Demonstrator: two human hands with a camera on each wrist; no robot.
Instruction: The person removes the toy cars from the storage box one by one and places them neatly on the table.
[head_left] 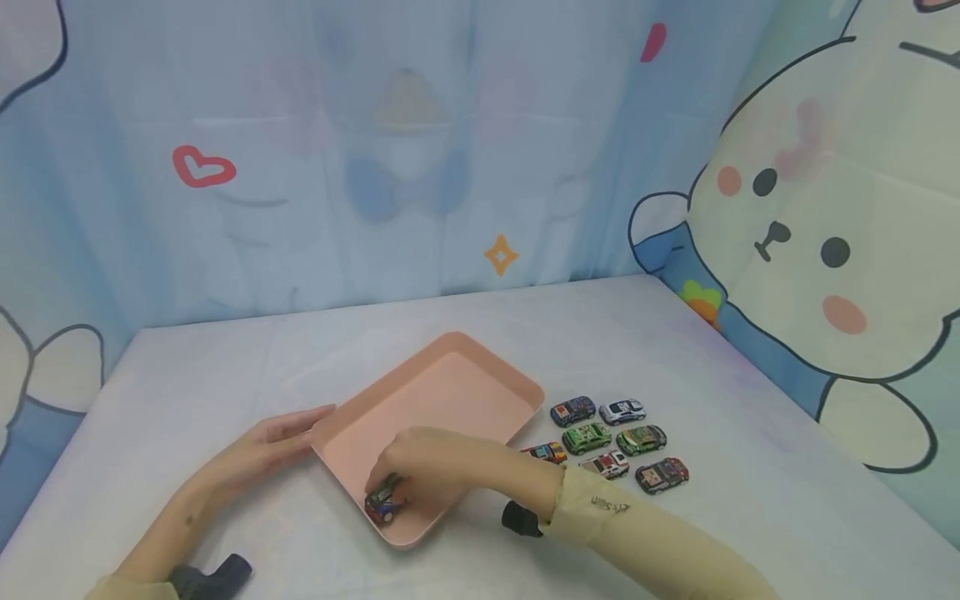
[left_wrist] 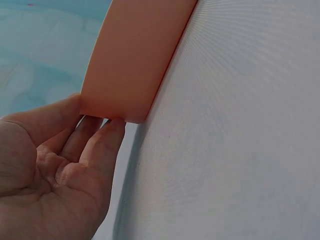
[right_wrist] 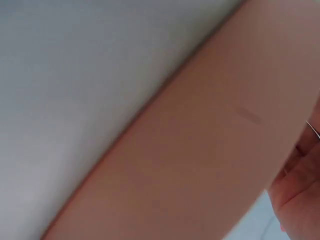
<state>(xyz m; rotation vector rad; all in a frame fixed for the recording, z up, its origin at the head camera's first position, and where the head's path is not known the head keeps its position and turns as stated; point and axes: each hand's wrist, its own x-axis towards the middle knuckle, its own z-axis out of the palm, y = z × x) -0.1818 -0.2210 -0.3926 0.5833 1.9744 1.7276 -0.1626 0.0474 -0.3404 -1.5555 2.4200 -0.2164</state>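
A shallow pink rectangular tray (head_left: 442, 392) lies slantwise on the table. My right hand (head_left: 427, 467) reaches over its near side and holds a small dark toy car (head_left: 382, 503) with curled fingers, low inside the near corner. Only the edge of that hand (right_wrist: 300, 195) appears in the right wrist view, behind the blurred tray wall (right_wrist: 190, 140). At the tray's left corner, my left hand (head_left: 262, 450) touches the outside. In the left wrist view, the extended fingertips of this hand (left_wrist: 65, 165) rest against the tray's end wall (left_wrist: 135, 65).
Right of the tray, several toy cars stand close together, among them a green one (head_left: 587, 438), a white one (head_left: 622, 411) and a dark red one (head_left: 662, 475). A white cloth covers the table (head_left: 247, 367). A printed blue curtain (head_left: 315, 208) hangs behind it.
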